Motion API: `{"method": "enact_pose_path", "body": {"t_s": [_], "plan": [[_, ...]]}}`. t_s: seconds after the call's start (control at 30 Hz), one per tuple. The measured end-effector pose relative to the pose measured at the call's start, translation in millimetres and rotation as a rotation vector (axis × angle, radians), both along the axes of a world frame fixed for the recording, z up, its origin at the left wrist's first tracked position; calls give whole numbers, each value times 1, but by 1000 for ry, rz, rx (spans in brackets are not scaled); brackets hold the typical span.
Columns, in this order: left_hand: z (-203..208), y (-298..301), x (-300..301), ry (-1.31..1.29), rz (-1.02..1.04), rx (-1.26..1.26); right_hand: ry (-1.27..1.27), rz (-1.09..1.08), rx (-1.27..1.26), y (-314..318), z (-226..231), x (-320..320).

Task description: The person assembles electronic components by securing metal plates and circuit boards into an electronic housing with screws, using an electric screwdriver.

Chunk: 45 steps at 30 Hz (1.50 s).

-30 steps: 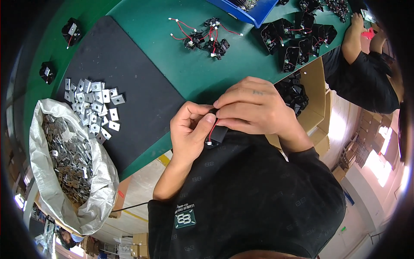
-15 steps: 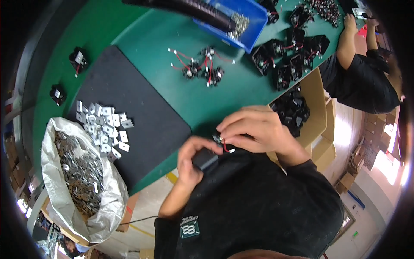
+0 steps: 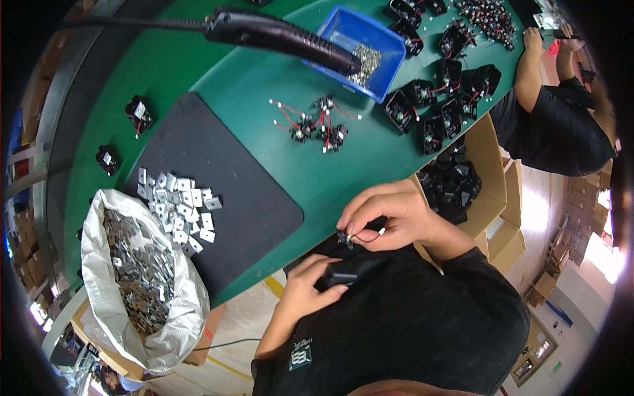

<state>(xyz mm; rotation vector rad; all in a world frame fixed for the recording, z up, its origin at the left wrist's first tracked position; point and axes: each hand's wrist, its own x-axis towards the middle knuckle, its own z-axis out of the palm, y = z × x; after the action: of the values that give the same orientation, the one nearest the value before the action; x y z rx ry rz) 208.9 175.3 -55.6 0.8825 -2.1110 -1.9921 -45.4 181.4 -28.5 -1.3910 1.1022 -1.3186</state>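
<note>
My left hand (image 3: 309,290) is closed around a black plastic housing (image 3: 342,276), held low in front of my shirt. Just above it, my right hand (image 3: 389,214) pinches a small black component with a wire lead (image 3: 346,239); the wire loops under my fingers to a white connector. The component and the housing are apart. Beyond my hands, on the green table (image 3: 264,171), lie several similar wired components (image 3: 323,125) with red leads and white plugs.
A black mat (image 3: 231,178) bears a pile of metal plates (image 3: 181,204). Beside it stands a white sack (image 3: 99,264) of metal parts. A black electric screwdriver (image 3: 284,39) hangs over a blue bin (image 3: 389,72) of screws. Filled housings (image 3: 449,72), a carton (image 3: 492,171) and another person (image 3: 548,125) are right.
My hands have moved apart: the left one lowered with the housing, the right one still holding the component. The whole view has shifted slightly, bringing more of the screwdriver into sight.
</note>
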Motion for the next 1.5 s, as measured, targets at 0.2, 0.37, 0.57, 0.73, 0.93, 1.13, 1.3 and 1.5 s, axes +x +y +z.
{"method": "enact_pose_path", "body": {"t_s": [0.2,0.37,0.57,0.73,0.93,1.13,1.3,1.5], "plan": [[-6,-3,0,486,716,735,260,-6,-399,-6,1,14],[-21,-16,-15,656,683,794,378,16,-423,-5,-5,26],[-15,-15,-19,641,686,824,455,22,-454,-1,-7,32],[-14,-14,-22,605,726,822,511,-30,-459,-1,-8,35],[-17,-17,-23,497,718,676,609,-20,-429,0,-6,34],[-10,-18,-32,439,753,693,658,4,-379,-3,-2,35],[-12,-20,-25,387,706,685,735,3,-229,3,14,33],[-15,-24,-23,335,552,606,753,34,-169,16,18,33]]}}
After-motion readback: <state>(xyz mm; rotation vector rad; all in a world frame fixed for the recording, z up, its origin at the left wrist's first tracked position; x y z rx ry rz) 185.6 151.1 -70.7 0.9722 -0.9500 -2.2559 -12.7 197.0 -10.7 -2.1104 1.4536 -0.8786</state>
